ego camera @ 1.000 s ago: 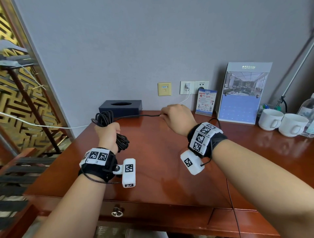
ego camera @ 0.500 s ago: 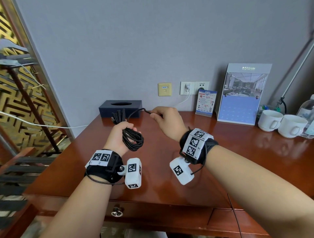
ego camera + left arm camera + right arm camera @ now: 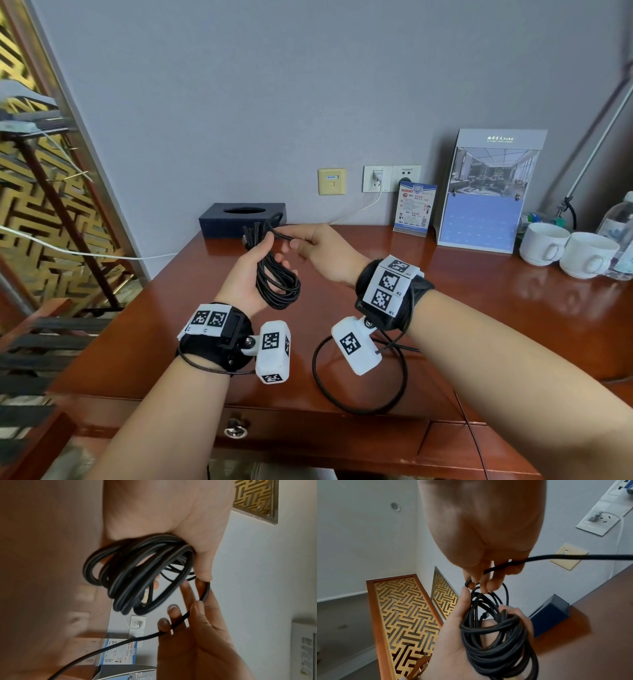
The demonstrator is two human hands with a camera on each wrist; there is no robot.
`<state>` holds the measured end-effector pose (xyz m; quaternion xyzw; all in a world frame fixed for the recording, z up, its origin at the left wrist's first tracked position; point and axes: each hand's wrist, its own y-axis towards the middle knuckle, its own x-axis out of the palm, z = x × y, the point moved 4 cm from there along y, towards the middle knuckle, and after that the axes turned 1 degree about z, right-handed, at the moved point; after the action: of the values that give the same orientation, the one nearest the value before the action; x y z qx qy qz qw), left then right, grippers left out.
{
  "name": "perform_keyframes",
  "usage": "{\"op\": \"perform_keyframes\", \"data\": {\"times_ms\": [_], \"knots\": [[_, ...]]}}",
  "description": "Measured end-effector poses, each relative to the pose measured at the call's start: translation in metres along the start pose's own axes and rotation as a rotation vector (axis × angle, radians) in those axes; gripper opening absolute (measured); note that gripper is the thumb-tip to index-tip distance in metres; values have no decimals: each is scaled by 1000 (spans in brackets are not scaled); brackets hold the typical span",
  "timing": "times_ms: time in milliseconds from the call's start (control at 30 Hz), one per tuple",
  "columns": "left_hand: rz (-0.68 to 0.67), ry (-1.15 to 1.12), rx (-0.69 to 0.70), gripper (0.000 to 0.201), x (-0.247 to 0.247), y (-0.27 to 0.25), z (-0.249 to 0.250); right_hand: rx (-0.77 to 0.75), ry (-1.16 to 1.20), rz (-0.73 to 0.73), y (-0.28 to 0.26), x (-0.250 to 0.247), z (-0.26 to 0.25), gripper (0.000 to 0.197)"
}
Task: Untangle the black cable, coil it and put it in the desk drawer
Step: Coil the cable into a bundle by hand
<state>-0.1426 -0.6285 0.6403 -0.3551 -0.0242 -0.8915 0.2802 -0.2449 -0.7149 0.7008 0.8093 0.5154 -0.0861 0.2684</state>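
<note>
My left hand is palm up above the desk and grips a coil of black cable, with its thumb over the top of the loops. The coil fills the left wrist view and also shows in the right wrist view. My right hand pinches a loose strand just beside the coil's top; the strand runs through its fingers. A loose loop of black cable lies on the desk under my right wrist. The desk drawer with its ring pull is closed.
A dark tissue box stands at the back of the desk. To the right are a small card, a calendar stand, two white cups and a water bottle. A white lead hangs from the wall socket.
My left hand turned palm up and moved right with the coil. My right hand came left and brought the strand to the coil. A loose loop now shows on the desk.
</note>
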Motion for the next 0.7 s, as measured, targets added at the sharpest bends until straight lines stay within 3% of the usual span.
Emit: {"op": "perform_keyframes", "data": {"times_ms": [167,333,700], "knots": [[-17,-29,-43,46,-2,2,-3,2,-23,-44,5,-2,0,38],[-72,-87,-71,49,-1,4,-3,20,-45,-99,4,0,2,36],[-113,-172,-197,73,9,-10,0,-141,-166,-268,-3,12,-5,35]]}}
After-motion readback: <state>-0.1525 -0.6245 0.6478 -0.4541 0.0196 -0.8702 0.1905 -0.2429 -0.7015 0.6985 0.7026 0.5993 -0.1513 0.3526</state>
